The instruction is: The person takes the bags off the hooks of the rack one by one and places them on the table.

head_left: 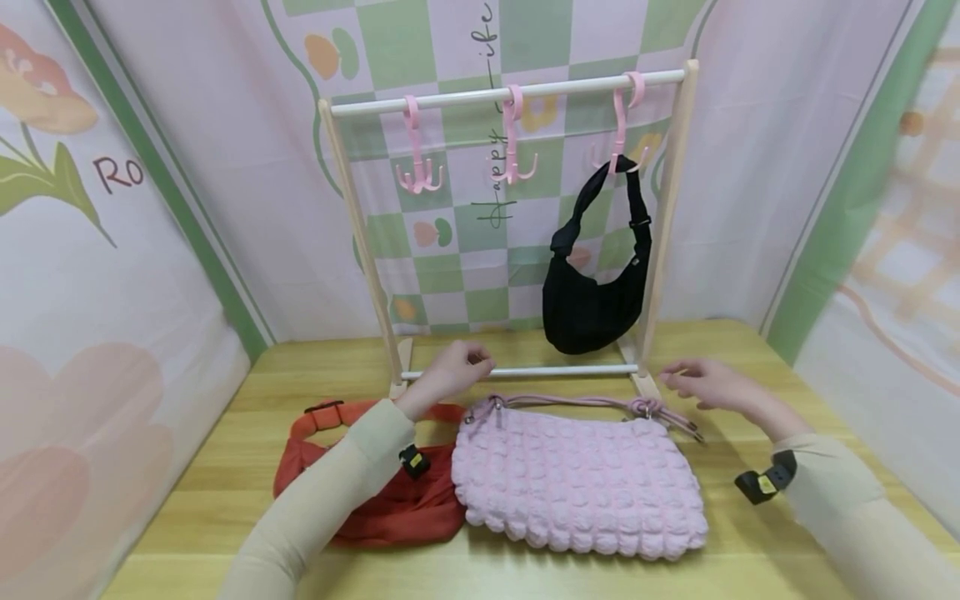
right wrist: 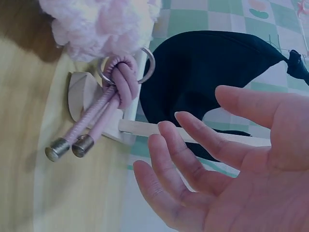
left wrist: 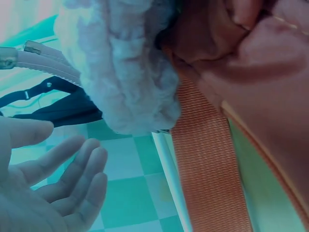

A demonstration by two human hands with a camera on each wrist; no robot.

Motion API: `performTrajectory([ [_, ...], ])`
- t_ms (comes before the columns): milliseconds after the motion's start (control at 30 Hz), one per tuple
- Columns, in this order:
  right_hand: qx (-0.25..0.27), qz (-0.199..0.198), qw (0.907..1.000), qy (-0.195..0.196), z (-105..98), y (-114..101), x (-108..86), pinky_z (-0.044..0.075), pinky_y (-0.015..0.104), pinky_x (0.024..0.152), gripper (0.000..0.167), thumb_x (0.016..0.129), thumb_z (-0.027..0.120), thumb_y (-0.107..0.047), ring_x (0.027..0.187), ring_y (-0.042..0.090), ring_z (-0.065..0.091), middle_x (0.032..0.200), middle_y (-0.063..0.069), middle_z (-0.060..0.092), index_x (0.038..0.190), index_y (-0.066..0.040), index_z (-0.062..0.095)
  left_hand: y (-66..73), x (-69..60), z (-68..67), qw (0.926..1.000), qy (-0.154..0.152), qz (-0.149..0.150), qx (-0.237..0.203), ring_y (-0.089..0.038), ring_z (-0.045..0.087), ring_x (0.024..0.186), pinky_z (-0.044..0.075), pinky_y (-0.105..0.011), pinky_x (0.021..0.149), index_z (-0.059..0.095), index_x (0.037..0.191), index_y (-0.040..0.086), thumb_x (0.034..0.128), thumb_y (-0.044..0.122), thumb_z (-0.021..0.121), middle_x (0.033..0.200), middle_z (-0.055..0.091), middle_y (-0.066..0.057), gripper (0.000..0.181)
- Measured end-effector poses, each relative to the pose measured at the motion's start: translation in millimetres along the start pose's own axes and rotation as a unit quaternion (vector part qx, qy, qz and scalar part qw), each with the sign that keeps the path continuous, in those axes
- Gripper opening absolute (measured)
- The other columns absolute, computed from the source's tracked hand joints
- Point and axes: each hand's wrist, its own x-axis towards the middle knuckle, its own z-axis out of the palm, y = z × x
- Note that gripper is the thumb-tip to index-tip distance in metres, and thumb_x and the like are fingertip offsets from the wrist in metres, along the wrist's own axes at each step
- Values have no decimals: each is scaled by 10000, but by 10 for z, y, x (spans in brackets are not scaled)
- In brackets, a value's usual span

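Noted cream fabric sleeves [head_left: 318,500] nearest, lower left and right. Located puffy pink fabric bag [head_left: 577,483] lower centre, long axis crosswise, below and between left hand [head_left: 452,373] and right hand [head_left: 712,387], fingers relaxed, gripping nothing.

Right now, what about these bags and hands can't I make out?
Head view: part of the red bag, hidden by the left sleeve.
Head view: the underside of the pink bag, hidden by the bag itself.
Left wrist view: part of the left hand, cut off by the left edge.
Right wrist view: the upper part of the black bag, cut off by the right edge.
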Motion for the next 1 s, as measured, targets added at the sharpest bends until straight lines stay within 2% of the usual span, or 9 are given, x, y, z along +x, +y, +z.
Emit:
performTrajectory([
  [233,-78,-64,9996,255,-80,-60,-17,541,473,830,578,1026,361,-364,1087,468,548,1267,375,487,1343,118,395,46,16,-33,9972,709,211,-115,-121,585,747,485,-246,671,698,965,85,928,253,593,858,682,-21,202],
  [367,-135,-314,9977,586,-110,-94,-18,545,471,820,545,1028,374,-335,1080,464,545,1246,371,499,1322,122,422,64,18,-52,9934,1053,380,-242,-129,572,750,475,-262,673,699,970,82,930,234,583,853,674,-22,195],
  [500,-273,-611,9932,952,-129,-139,-28,549,470,796,508,1027,387,-309,1049,450,557,1202,362,525,1294,116,460,97,22,-77,9903,1271,455,-315,-134,585,769,479,-270,686,699,967,96,934,233,578,876,684,-25,186],
  [733,-703,-776,9841,1435,-200,-220,-30,550,466,740,499,1030,363,-329,987,450,594,1194,354,546,1281,82,494,191,73,-132,9895,1321,504,-290,-147,589,770,480,-265,696,695,964,96,930,207,587,883,685,-42,159],
  [900,-1025,-773,9756,1779,-268,-313,-15,471,589,831,500,1027,350,-378,1076,463,545,1234,312,550,1295,13,509,284,116,-195,9889,1307,591,-375,-168,588,783,483,-259,700,686,972,65,927,178,584,903,685,-74,160],
  [1000,-1025,-854,9723,1918,-302,-360,-11,405,649,872,494,1027,353,-379,1126,478,501,1257,303,537,1304,2,502,325,151,-229,9886,1310,635,-389,-186,597,808,493,-267,717,678,988,50,928,175,578,920,685,-83,171],
])
